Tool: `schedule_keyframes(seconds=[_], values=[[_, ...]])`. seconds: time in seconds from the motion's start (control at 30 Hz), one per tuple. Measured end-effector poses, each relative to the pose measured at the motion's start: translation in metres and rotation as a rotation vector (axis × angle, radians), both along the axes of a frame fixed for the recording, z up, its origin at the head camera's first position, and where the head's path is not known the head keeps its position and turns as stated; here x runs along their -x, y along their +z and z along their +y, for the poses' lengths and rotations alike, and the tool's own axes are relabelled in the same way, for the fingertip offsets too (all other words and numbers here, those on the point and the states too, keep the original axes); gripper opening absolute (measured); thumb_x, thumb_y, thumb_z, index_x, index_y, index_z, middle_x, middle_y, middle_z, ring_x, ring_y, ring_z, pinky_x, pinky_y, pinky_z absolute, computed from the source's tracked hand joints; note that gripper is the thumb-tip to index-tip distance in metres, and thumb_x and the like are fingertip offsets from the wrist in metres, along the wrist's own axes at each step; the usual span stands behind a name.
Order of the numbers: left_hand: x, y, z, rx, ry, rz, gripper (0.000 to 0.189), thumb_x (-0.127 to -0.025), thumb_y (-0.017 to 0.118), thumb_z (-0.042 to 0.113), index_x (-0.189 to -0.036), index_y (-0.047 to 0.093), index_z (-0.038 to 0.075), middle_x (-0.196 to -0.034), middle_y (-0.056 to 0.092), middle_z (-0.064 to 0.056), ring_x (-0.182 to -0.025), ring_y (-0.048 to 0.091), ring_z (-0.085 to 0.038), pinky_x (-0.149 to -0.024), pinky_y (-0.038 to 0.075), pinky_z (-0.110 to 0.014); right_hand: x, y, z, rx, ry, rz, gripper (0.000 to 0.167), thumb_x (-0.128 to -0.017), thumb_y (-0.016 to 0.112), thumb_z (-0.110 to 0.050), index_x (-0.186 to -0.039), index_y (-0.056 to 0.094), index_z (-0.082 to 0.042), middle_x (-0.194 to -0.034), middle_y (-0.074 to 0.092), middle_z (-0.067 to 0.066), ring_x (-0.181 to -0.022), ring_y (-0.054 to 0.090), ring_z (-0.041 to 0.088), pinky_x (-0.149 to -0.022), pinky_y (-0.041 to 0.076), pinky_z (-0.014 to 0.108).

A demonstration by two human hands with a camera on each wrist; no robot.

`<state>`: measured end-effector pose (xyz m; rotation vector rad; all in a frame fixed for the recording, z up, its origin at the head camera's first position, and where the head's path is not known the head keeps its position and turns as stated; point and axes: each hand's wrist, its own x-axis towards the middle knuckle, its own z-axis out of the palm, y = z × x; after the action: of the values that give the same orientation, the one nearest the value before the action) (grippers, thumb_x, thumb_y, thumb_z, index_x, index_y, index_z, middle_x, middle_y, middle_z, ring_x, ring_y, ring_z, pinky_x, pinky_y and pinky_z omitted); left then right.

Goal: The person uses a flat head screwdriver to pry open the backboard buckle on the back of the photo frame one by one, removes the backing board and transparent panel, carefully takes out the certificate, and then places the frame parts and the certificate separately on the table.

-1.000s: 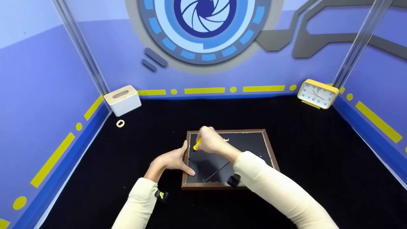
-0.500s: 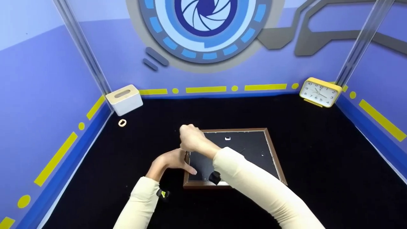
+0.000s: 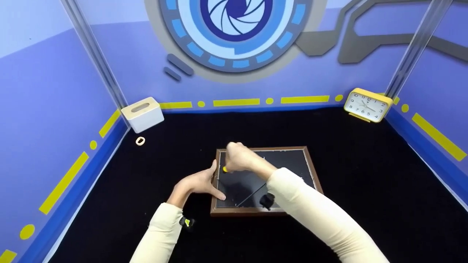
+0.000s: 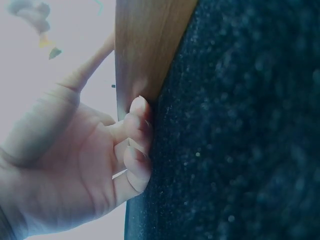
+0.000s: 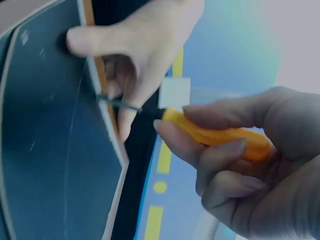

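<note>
A brown-edged picture frame lies face down, its dark backing board upward. My left hand holds its left side, thumb on the board and bent fingers against the wooden outer edge. Over the frame's upper left part, my right hand grips a screwdriver by its yellow handle. In the right wrist view its thin shaft reaches the frame's inner edge beside the left hand; whether the tip touches is unclear. From the head, the fist hides most of the tool.
A white tissue box with a wood-coloured lid stands at the back left, a small pale ring before it. At the back right sits a yellow clock. Panel walls enclose the black cloth on the back and sides.
My right hand swung left over the frame's edge half a second ago and is now back to the right, over the board. The left hand stays where it was.
</note>
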<state>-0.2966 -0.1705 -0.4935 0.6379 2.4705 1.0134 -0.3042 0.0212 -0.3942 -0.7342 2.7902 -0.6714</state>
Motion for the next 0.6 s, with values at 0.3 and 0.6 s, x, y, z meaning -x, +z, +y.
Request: schedule_keyframes(seconds=[0.3, 0.6], values=[[0.000, 0.001, -0.002, 0.052, 0.022, 0.022, 0.144, -0.066, 0.095, 0.038, -0.154, -0.009, -0.009, -0.157, 0.022, -0.033, -0.143, 0.031, -0.032, -0.117, 0.026, -0.041, 0.002, -0.032, 0.049, -0.046, 0.077, -0.144, 0.011, -0.077, 0.073, 0.007, -0.070, 0.075, -0.002, -0.059, 0.069, 0.004, -0.059, 0.071, 0.024, -0.051, 0.053, 0.023], [-0.002, 0.001, 0.000, 0.068, 0.018, 0.018, 0.145, -0.066, 0.094, 0.042, -0.155, -0.009, -0.008, -0.159, 0.017, -0.031, -0.145, 0.026, -0.032, -0.118, 0.025, -0.042, 0.003, -0.044, 0.132, 0.084, 0.133, -0.103, 0.011, -0.084, 0.070, 0.000, -0.095, 0.068, 0.002, -0.079, 0.066, 0.003, -0.070, 0.061, 0.018, -0.068, 0.051, 0.029]])
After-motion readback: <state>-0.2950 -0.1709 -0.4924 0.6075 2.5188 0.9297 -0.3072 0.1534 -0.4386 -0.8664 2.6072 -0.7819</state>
